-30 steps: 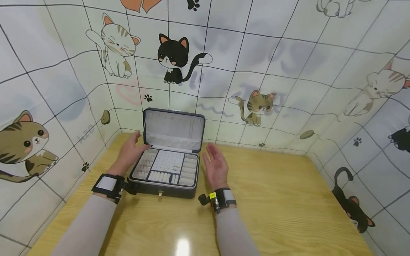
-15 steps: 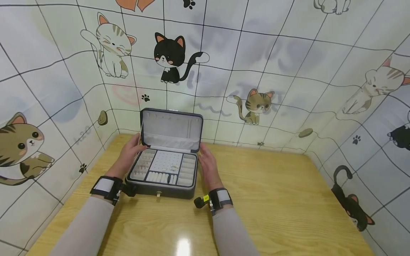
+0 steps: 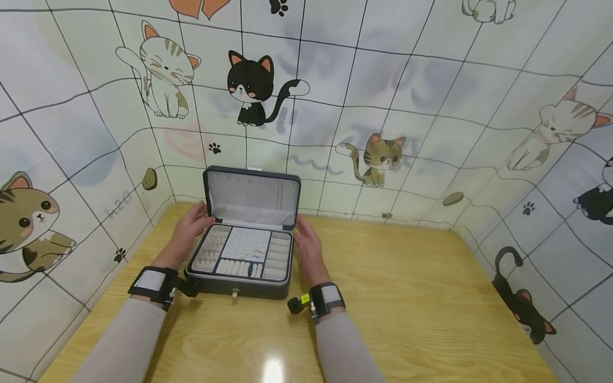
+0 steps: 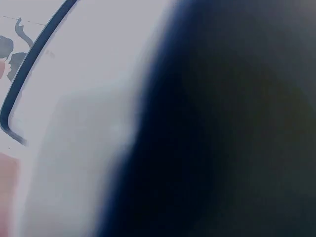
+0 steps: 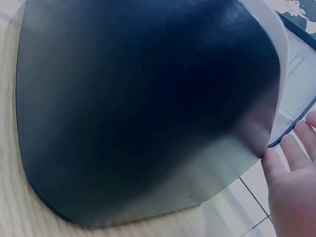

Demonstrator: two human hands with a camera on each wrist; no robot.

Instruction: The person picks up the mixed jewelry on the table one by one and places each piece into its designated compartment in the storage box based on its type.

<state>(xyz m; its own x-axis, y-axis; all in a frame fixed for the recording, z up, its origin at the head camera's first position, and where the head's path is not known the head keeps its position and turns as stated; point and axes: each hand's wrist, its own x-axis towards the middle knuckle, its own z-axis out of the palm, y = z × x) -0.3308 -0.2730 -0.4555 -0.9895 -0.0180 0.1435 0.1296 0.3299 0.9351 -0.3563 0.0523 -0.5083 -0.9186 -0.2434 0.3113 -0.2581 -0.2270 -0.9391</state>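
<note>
A dark jewelry box (image 3: pixel 263 290) stands on the table with its lid (image 3: pixel 251 199) raised and the pale lining showing. Its tray has small side compartments, a dotted panel (image 3: pixel 241 242) carrying a few tiny pieces of jewelry, and a row of white ring rolls (image 3: pixel 233 267). My left hand (image 3: pixel 184 236) lies along the left side, thumb at the hinge corner. On the other side my right hand (image 3: pixel 310 247) has its fingertips at the back right corner, fingers fairly straight. The right wrist view has the box's dark side wall (image 5: pixel 148 108) close up, fingers (image 5: pixel 296 153) at its edge.
The wooden table (image 3: pixel 407 298) extends to the right of the box. Behind it and at both sides hangs a pale gridded cloth (image 3: pixel 325 122) with printed cats. A small camera (image 3: pixel 295 305) on the right wrist sits close to the box's front right corner.
My right hand has come in leftward from beside the box to its right side. The left hand has lowered slightly at the left side. The lid stays raised.
</note>
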